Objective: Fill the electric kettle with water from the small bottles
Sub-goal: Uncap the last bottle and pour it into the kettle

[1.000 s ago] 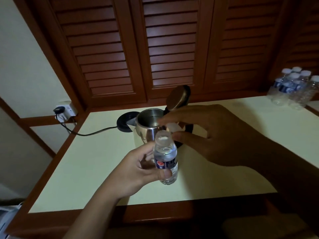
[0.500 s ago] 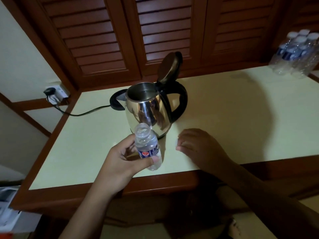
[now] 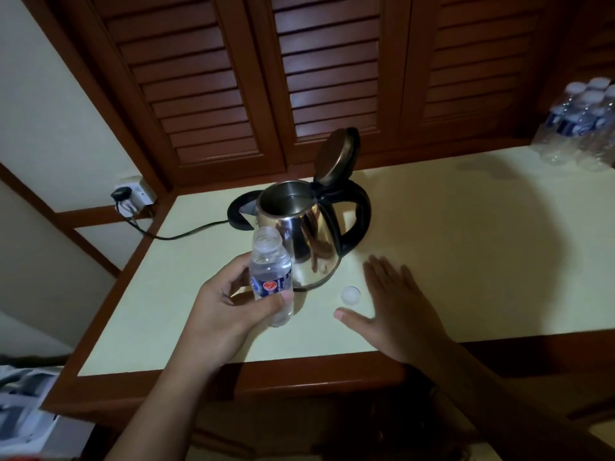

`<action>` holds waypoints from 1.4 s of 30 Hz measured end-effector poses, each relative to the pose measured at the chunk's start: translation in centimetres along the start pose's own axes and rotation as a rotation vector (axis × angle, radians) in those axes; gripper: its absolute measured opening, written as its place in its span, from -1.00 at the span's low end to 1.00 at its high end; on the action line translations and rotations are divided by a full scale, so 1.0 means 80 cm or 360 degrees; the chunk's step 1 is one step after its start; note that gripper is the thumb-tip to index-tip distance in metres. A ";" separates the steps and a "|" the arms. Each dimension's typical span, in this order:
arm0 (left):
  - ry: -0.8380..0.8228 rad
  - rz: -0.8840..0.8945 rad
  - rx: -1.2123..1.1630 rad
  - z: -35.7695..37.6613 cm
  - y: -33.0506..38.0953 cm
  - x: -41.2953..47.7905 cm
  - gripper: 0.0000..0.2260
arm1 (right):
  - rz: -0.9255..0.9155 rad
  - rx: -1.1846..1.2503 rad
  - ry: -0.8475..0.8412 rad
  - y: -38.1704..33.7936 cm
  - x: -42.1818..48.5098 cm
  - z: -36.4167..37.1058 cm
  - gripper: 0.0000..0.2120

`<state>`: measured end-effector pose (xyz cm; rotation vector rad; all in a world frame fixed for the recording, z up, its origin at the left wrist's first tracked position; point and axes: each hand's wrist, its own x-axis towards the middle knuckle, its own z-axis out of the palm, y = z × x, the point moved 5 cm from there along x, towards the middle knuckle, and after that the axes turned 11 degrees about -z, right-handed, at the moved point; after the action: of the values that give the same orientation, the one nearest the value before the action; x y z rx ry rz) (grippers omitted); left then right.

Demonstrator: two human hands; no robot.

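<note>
A steel electric kettle (image 3: 303,241) with a black handle stands on the pale table (image 3: 466,247), its lid (image 3: 336,156) hinged up and open. My left hand (image 3: 229,307) grips a small uncapped water bottle (image 3: 271,274) upright, just in front and left of the kettle. The bottle holds water and has a blue label. A white bottle cap (image 3: 350,295) lies on the table right of the kettle's base. My right hand (image 3: 396,304) is spread flat and open beside the cap, holding nothing.
A pack of several small water bottles (image 3: 579,128) stands at the table's far right. The black kettle base (image 3: 239,214) sits behind the kettle, its cord (image 3: 179,232) running to a wall socket (image 3: 133,196) at the left. Dark louvred doors (image 3: 299,78) back the table.
My right hand took the cap off the bottle, set it down on the table and opened flat beside it. The left hand kept hold of the bottle near the kettle.
</note>
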<state>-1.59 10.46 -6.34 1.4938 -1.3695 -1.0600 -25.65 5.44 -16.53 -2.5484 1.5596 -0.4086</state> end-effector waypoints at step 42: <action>0.0455 0.1036 0.2708 -0.057 0.158 0.123 -0.47 | 0.0056 -0.0117 0.0131 0.017 0.005 0.022 -0.07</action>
<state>-0.50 0.03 6.61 1.7684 -2.3742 1.0552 -26.09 4.41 -18.50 -2.5855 1.6751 -0.4658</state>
